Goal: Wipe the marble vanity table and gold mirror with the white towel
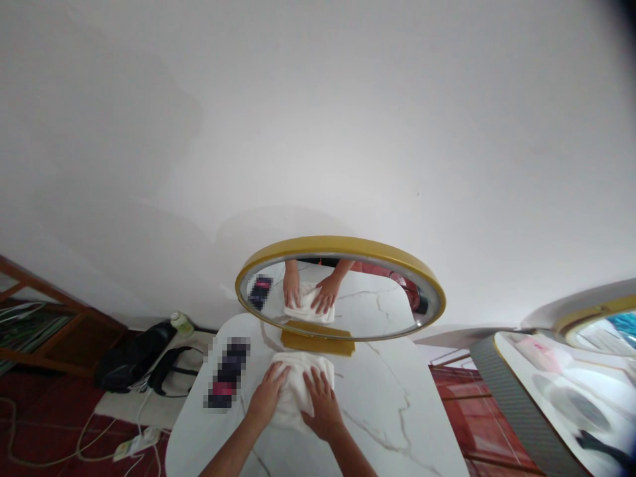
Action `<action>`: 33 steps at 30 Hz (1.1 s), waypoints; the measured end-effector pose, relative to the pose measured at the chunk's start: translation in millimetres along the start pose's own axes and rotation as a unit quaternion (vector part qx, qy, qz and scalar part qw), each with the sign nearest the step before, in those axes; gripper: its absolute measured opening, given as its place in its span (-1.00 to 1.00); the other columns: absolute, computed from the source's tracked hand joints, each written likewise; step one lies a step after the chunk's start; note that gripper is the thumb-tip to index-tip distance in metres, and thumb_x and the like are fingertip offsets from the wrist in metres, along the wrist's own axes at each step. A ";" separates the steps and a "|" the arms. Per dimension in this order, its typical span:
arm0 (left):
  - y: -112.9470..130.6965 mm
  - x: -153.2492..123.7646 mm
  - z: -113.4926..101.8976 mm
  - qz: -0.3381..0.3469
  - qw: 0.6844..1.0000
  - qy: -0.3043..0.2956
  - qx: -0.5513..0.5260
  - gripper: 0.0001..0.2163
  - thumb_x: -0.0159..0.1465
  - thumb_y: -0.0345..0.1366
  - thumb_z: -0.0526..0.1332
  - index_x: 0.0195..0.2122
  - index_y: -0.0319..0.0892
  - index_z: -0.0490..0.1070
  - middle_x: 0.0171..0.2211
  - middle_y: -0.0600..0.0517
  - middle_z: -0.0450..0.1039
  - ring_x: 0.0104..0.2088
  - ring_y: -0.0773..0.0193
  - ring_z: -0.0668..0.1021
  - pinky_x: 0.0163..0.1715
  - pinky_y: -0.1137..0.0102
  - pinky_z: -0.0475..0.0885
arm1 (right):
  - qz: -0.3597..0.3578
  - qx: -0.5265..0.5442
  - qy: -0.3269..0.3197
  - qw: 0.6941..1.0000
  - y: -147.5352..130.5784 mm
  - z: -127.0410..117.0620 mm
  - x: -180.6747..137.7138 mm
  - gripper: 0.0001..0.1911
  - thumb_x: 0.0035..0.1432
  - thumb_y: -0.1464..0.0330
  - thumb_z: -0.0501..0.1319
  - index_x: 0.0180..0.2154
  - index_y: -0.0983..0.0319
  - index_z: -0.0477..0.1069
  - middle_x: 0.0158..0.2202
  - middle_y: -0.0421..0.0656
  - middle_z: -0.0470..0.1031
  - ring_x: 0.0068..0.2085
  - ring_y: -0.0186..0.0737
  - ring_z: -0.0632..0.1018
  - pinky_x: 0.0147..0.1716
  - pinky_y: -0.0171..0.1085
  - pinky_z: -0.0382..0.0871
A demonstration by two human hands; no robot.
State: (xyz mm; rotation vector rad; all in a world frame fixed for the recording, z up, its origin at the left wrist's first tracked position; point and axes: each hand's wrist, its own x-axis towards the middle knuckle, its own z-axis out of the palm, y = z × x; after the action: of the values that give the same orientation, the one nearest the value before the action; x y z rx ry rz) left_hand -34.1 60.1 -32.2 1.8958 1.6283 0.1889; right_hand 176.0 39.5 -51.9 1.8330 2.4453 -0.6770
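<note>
A white cloth lies folded on the white marble table, just in front of the gold-framed oval mirror. My left hand rests flat on the cloth's left side, fingers stretched out. On the cloth's right side my right hand presses down, fingers also extended. Both hands and the cloth show reflected in the mirror.
A dark blurred object lies on the table left of the cloth. A black bag and cables sit on the floor at left, by a wooden frame. At right stands another table with a second mirror.
</note>
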 end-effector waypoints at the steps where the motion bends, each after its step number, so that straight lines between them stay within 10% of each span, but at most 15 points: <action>1: -0.2 0.1 -0.1 0.002 1.000 0.002 0.001 -0.43 0.17 -0.48 -0.09 0.22 -0.01 0.11 0.28 0.17 -0.02 0.27 0.29 0.02 0.23 0.34 0.02 | -0.001 0.001 0.002 1.000 0.4 0.2 0.5 -0.09 -0.01 0.13 0.14 0.28 0.00 -0.31 0.32 -0.35 -0.42 0.31 0.04 -0.18 0.19 -0.02 -0.03; 14: -7.7 -27.9 21.9 0.046 0.995 0.084 0.022 -0.49 0.25 -0.44 -0.10 0.23 0.02 0.09 0.27 0.13 0.02 0.27 0.23 0.07 0.23 0.22 0.06 | 0.003 -0.015 0.022 1.000 -12.8 1.3 -25.3 -0.10 0.00 0.19 0.12 0.28 0.01 -0.33 0.32 -0.35 -0.41 0.31 0.04 -0.20 0.19 0.03 -0.09; 25: -28.4 -119.9 68.2 0.077 0.995 0.041 0.040 -0.37 0.18 -0.44 0.01 0.25 0.23 -0.06 0.29 0.26 -0.06 0.26 0.14 0.10 0.20 0.19 0.15 | -0.054 -0.094 0.141 0.984 24.2 110.9 -99.5 -0.35 0.20 0.26 0.02 0.23 -0.13 -0.28 0.20 -0.24 0.16 0.15 0.05 0.31 0.00 0.00 0.24; 33: -26.0 -107.8 60.1 0.033 0.997 0.039 0.065 -0.39 0.21 -0.51 -0.06 0.23 0.23 0.00 0.27 0.25 0.00 0.25 0.22 0.13 0.20 0.24 0.15 | -0.083 -0.107 0.101 0.986 24.8 111.3 -89.3 -0.42 0.27 0.23 -0.06 0.23 -0.12 -0.30 0.22 -0.20 0.12 0.15 0.05 0.31 -0.04 0.02 0.31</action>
State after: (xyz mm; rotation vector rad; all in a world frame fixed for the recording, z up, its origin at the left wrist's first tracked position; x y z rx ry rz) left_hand -51.2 -60.9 -63.5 2.0659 1.6661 0.1890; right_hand 199.7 -74.9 -137.6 1.7081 2.6945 -0.2259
